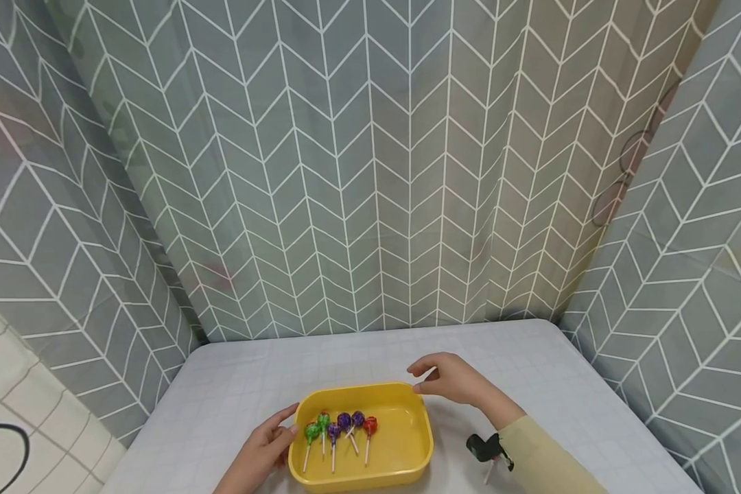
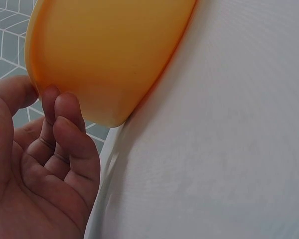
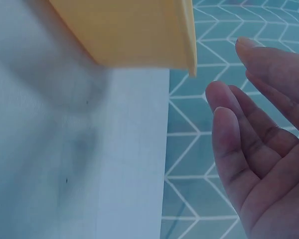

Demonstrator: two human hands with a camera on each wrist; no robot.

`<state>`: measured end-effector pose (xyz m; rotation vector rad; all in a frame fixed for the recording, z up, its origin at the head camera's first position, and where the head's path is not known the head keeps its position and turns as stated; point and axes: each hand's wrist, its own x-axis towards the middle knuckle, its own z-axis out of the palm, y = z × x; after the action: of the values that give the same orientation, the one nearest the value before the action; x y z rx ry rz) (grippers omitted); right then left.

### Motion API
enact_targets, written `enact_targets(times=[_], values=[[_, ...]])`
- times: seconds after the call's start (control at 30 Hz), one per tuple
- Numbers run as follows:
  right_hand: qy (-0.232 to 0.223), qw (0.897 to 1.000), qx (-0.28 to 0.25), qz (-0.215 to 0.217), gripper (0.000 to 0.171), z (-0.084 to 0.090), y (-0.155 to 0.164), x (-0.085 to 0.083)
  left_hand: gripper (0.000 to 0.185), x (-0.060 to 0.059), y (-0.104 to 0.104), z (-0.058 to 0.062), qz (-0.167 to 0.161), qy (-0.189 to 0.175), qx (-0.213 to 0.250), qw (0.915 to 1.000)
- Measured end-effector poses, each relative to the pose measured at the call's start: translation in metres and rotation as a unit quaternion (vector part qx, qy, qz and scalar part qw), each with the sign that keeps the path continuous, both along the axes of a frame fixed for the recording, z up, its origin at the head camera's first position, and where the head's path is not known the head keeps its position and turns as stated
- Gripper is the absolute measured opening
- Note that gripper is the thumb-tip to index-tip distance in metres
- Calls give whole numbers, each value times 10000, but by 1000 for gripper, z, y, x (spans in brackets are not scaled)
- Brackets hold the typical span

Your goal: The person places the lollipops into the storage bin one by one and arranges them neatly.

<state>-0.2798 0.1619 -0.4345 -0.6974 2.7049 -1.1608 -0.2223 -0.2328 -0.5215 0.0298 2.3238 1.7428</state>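
Note:
A yellow plastic tray [image 1: 421, 439] sits near the front of the white table. Several wrapped lollipops lie in its left half: green ones [image 1: 311, 432], purple ones [image 1: 344, 420] and a red one [image 1: 370, 426], sticks pointing toward me. My left hand [image 1: 290, 420] is at the tray's left side. In the left wrist view its [image 2: 37, 94] curled fingertips [image 2: 52, 94] press the outer wall with the thumb at the rim. My right hand [image 1: 415, 379] hovers by the tray's far right corner with relaxed fingers. It [image 3: 234, 69] holds nothing and stays just apart from the tray's rim [image 3: 189, 45].
The white tablecloth [image 1: 531, 370] covers the table, whose back and right edges meet grey chevron curtains [image 1: 370, 171]. A black wrist camera [image 1: 490, 449] sits on my right sleeve. Pale tiled floor [image 1: 12, 412] shows at the lower left.

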Motion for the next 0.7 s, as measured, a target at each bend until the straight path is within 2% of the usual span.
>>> enact_targets(times=[0.3,0.7], values=[[-20,9992,-232,-320,32,-2,27,1,78,0,0,1,-18,18,-61,10000],[-105,9945,-277,-1007,37,-11,64,7,78,0,0,1,-66,38,-4,10000]])
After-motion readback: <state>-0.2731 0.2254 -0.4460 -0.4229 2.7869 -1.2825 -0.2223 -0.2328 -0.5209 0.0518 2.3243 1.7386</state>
